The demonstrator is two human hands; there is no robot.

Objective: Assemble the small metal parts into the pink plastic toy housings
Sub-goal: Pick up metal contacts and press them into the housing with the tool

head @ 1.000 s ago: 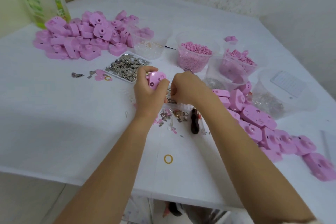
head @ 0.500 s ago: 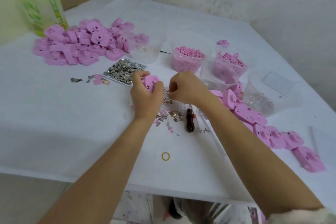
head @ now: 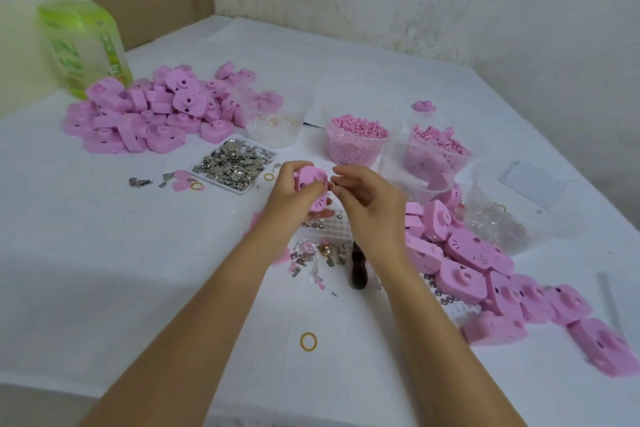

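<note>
My left hand (head: 289, 199) grips a pink toy housing (head: 311, 184) above the middle of the table, its face turned up. My right hand (head: 372, 204) is just to its right, thumb and forefinger pinching a small metal part (head: 334, 183) at the housing's edge. A shallow white tray of small metal parts (head: 232, 165) lies behind my left hand. More loose metal parts (head: 318, 255) are scattered on the table below my hands. Pink housings are heaped at the far left (head: 156, 114) and at the right (head: 485, 274).
Clear tubs stand behind my hands: one of pink pellets (head: 356, 140), one of pink pieces (head: 438, 149), one of clear bits (head: 277, 121), another at right (head: 502, 218). A dark-handled tool (head: 358, 269) lies by my right wrist. A green bottle (head: 83, 45) stands far left.
Both hands lifted slightly off the table. The housing has turned so its face shows, and my right hand's fingertips came up to its edge with a small part.
</note>
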